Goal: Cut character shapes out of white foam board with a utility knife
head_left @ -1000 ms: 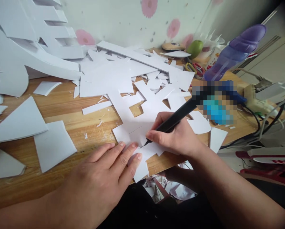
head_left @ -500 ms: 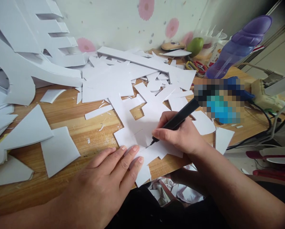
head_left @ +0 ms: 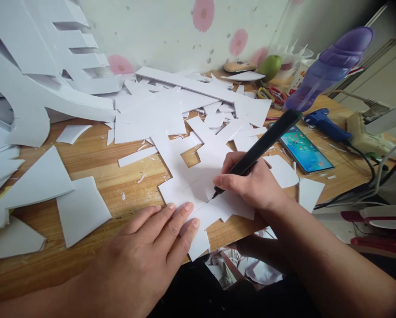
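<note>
My left hand lies flat with its fingers spread on a white foam board piece of irregular, notched outline. Gripped in my right hand is a thick black pen-shaped cutter, slanting up to the right. Its thin dark tip touches the board to the right of my left fingertips. A faint line runs from the tip toward those fingertips, and another short line shows higher up on the board. Whether the lines are cut through, I cannot tell.
White offcuts lie around on the wooden table. Large white cut-out shapes stand at the left. To the right are a phone, a blue glue gun, a purple bottle, a power strip and cables.
The cutter's tip has moved slightly right and up along the board, with a little more line behind it. My left hand has stayed in place.
</note>
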A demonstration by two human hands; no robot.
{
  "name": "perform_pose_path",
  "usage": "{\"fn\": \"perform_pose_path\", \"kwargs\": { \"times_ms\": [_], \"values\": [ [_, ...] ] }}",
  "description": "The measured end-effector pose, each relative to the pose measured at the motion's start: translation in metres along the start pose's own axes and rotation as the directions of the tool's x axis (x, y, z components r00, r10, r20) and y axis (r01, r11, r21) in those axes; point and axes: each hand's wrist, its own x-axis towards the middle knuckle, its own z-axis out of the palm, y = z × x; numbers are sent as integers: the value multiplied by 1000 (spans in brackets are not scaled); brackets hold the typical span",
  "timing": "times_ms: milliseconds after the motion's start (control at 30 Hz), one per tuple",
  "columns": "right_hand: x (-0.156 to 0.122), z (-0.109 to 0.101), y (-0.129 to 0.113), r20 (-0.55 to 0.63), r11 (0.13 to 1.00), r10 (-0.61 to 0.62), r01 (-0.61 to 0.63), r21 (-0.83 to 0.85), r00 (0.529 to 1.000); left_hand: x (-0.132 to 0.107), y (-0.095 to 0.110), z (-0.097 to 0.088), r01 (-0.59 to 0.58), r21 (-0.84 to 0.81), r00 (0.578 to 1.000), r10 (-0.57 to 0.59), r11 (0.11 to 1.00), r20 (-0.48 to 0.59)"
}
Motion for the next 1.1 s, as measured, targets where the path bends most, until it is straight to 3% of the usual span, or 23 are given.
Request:
{"fn": "perform_pose_path", "kwargs": {
  "times_ms": [667,767,933,1100],
  "values": [
    [0,1,3,-59,998,56,-56,-9,997,3,2,1,29,21,999,-28,999,-28],
    [-1,1,7,-74,998,41,-37,57,996,2,4,2,52,24,998,-51,998,-29],
    [-3,6,5,-251,908,79,34,417,965,1,7,5,58,44,998,-58,997,19],
    [-15,21,6,-212,928,79,6,373,974,2,8,8,68,50,997,-67,996,-30]
  ]
}}
